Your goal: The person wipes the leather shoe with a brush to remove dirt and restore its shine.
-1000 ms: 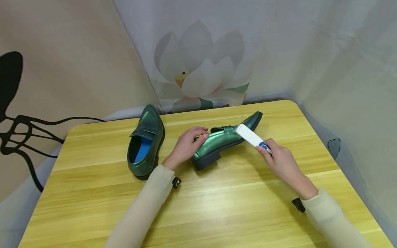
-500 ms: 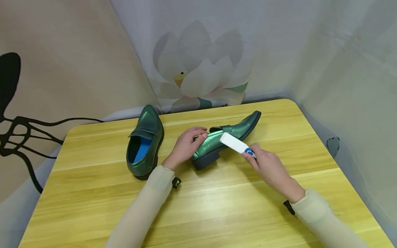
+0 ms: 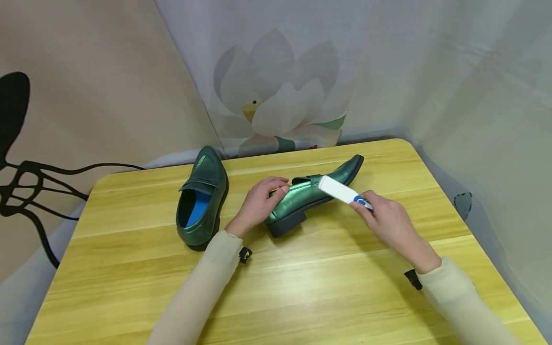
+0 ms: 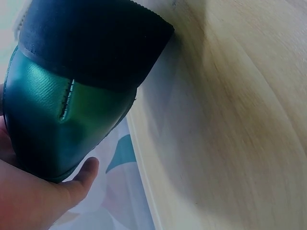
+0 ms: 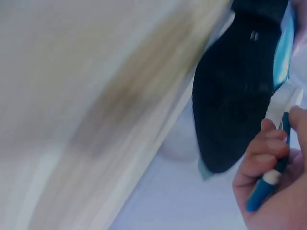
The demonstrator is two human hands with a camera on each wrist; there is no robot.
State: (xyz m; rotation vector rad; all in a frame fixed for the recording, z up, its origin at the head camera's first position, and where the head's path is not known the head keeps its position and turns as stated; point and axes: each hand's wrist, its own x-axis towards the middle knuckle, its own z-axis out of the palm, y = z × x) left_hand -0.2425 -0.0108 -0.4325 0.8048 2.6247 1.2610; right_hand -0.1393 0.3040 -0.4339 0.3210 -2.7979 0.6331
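My left hand (image 3: pixel 260 205) grips a metallic green loafer (image 3: pixel 297 197) at the heel end of its opening. The loafer points to the far right, with its dark sole facing partly toward me; whether it touches the table I cannot tell. In the left wrist view the heel counter (image 4: pixel 48 110) shows beside the thumb. My right hand (image 3: pixel 390 223) holds a brush (image 3: pixel 338 189) with a white back and a blue handle end. The brush head lies against the loafer's side near the strap; its bristles are mostly hidden. The right wrist view shows fingers curled round the blue handle (image 5: pixel 261 191).
The matching green loafer (image 3: pixel 202 199), blue inside, stands upright to the left of my left hand. Both shoes are over a light wooden table (image 3: pixel 276 297). A black chair-like frame (image 3: pixel 30 187) is at the left, and a printed curtain (image 3: pixel 280 81) hangs behind.
The brush slid along the loafer's side from the strap back toward the heel, then forward toward the strap again. My left hand and both loafers stay about where they were.
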